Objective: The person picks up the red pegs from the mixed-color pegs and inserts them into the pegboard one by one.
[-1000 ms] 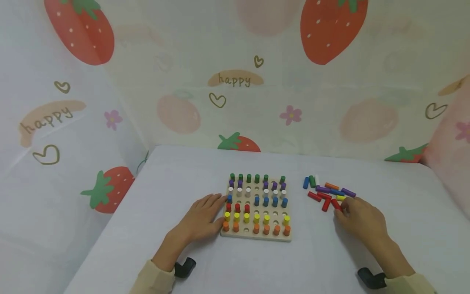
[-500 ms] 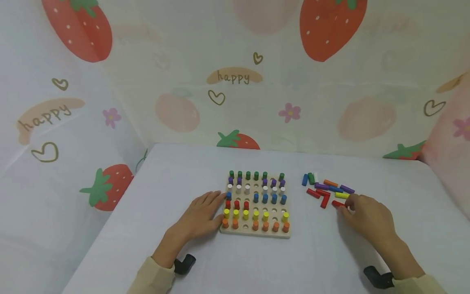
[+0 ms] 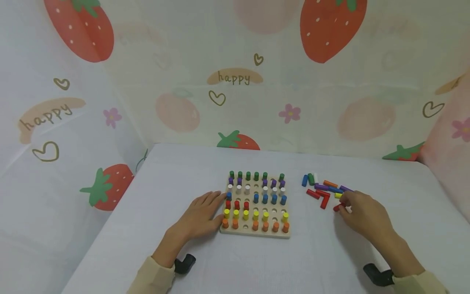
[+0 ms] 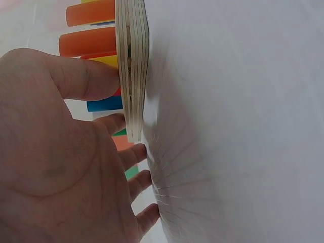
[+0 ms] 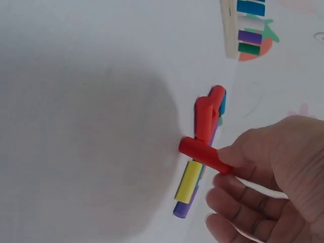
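A square wooden pegboard (image 3: 253,234) lies mid-table, with rows of green, purple, white, blue, red, yellow and orange pegs upright in it and several bare holes. My left hand (image 3: 203,216) rests at its left edge, fingers extended; in the left wrist view the thumb (image 4: 93,81) touches the board's side. To the right of the board, my right hand (image 3: 367,214) pinches a red peg (image 5: 202,153) by one end between thumb and fingers. In the right wrist view the peg tilts, its free end close over the table.
Loose pegs lie scattered beyond the right hand: a red peg (image 3: 324,201), a yellow peg (image 5: 188,181), an orange peg (image 3: 330,183), a green peg (image 3: 311,179) and several others. A strawberry-print cloth wall (image 3: 315,122) stands behind the white table (image 3: 176,167).
My right hand has drawn the red peg away from the other red pegs, slightly right, and now tilts it between its fingers. The left hand stays on the board's edge.
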A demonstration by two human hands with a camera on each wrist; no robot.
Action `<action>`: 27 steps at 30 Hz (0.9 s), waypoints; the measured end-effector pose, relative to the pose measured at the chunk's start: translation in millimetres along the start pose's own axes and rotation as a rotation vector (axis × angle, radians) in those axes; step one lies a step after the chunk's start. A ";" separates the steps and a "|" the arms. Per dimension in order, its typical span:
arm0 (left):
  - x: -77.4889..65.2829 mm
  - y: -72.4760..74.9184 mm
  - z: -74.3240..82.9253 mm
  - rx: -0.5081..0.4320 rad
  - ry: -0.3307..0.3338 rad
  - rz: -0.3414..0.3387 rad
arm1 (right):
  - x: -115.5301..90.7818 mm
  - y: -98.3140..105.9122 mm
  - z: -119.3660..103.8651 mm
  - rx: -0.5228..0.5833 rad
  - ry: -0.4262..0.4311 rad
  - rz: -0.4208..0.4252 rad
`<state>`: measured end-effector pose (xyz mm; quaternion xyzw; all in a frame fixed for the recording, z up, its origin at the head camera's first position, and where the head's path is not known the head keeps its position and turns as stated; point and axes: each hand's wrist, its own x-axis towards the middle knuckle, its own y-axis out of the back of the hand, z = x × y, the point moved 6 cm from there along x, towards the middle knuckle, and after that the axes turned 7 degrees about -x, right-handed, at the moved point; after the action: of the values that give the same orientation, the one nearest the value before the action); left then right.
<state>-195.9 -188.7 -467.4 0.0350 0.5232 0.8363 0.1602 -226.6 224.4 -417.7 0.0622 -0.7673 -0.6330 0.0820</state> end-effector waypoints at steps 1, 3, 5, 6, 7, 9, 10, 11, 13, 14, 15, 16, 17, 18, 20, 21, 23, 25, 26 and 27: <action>0.1 0.1 0.2 0.001 0.000 0.000 | 0.4 0.1 -0.8 0.001 0.005 -0.002; 0.5 0.2 0.3 0.003 -0.002 0.000 | 0.9 0.2 -2.3 0.001 0.016 -0.002; 0.7 0.6 0.6 0.005 -0.007 -0.001 | 1.0 0.1 -4.2 -0.006 0.030 0.010; 0.6 0.8 0.8 0.004 -0.010 -0.001 | 1.0 0.2 -5.4 -0.010 0.040 0.017; 0.5 1.0 1.0 0.004 -0.014 0.001 | 1.1 0.4 -6.9 -0.011 0.052 0.027; 0.3 1.4 1.3 0.004 -0.019 0.003 | 1.4 0.2 -10.0 -0.014 0.072 0.048; 0.1 1.5 1.3 0.002 -0.020 0.002 | 1.5 0.2 -11.7 -0.013 0.081 0.058; 0.0 1.4 1.1 0.001 -0.021 0.003 | 1.6 0.4 -13.5 -0.010 0.089 0.067; -0.2 1.3 1.2 -0.002 -0.023 0.002 | 1.5 1.1 -16.9 -0.005 0.106 0.088; -0.3 1.2 1.0 -0.003 -0.022 0.001 | 1.2 1.4 -19.0 -0.004 0.119 0.101; -0.5 1.1 0.5 -0.004 -0.018 0.000 | 0.9 1.9 -21.3 -0.001 0.133 0.112; -0.8 1.0 -0.1 -0.002 -0.013 -0.001 | 0.8 2.2 -23.6 0.000 0.150 0.125; -1.3 0.9 -0.7 -0.002 -0.008 -0.001 | 0.6 2.7 -26.0 0.000 0.168 0.139; -1.8 1.0 -1.2 -0.002 -0.004 0.001 | 0.6 2.9 -28.2 0.001 0.182 0.151; -2.5 1.2 -2.0 -0.006 0.002 0.004 | 0.5 3.3 -32.4 0.002 0.208 0.172; -2.5 1.3 -2.0 -0.007 0.001 0.005 | 0.7 3.2 -34.0 0.003 0.212 0.176; -2.0 1.3 -1.6 -0.015 -0.006 0.009 | 1.3 2.9 -36.9 0.001 0.218 0.174; -1.0 0.9 -1.2 -0.019 -0.013 0.011 | 2.1 2.3 -39.6 -0.006 0.219 0.163; -0.5 0.7 -1.1 -0.018 -0.015 0.010 | 2.4 2.1 -40.9 -0.009 0.221 0.158; -0.1 0.4 -1.1 -0.018 -0.015 0.010 | 2.8 1.9 -42.0 -0.014 0.223 0.154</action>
<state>-196.2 -189.8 -467.5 0.0427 0.5144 0.8414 0.1601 -220.8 183.8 -407.9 0.0727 -0.7515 -0.6193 0.2157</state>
